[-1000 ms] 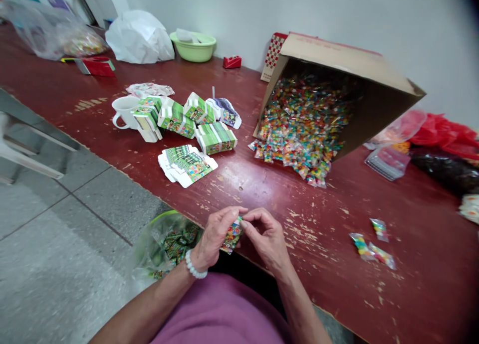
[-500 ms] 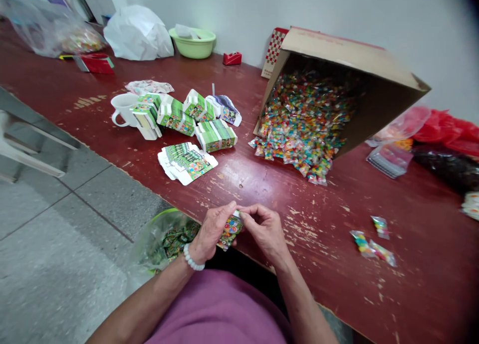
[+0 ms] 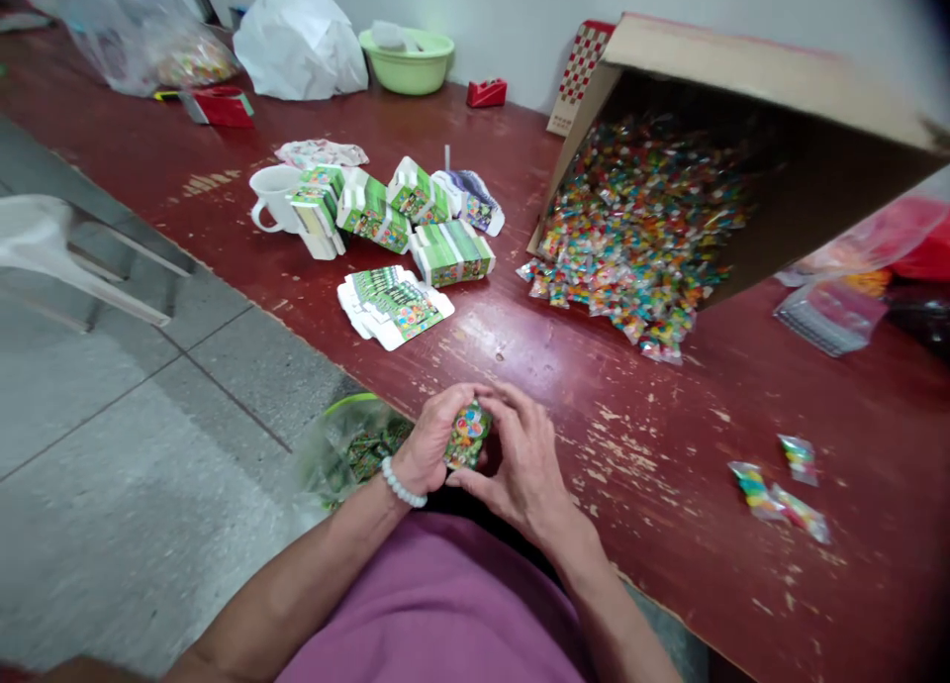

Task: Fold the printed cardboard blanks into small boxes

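A small green printed carton (image 3: 469,434) is held at the table's front edge, its colourful face turned up. My left hand (image 3: 430,443), with a pale bead bracelet on the wrist, grips it along the left side. Curved around the right side is my right hand (image 3: 525,455), fingers at the top end and thumb near the bottom end. Beyond my hands lies a fanned stack of flat green cartons (image 3: 397,307). To the right, three small candy packets (image 3: 800,460) rest on the red table (image 3: 630,544).
A tipped cardboard box (image 3: 742,54) spills many candy packets (image 3: 630,238). Banded carton bundles (image 3: 452,252) stand beside a white mug (image 3: 276,198). Below the edge, a lined bin (image 3: 327,465) holds green items. A green basin (image 3: 410,64) and red tape dispenser (image 3: 487,93) stand behind.
My right hand has moved from pinching the carton's top end to curving around its right side. The white part at the carton's top no longer shows. The view has shifted slightly.
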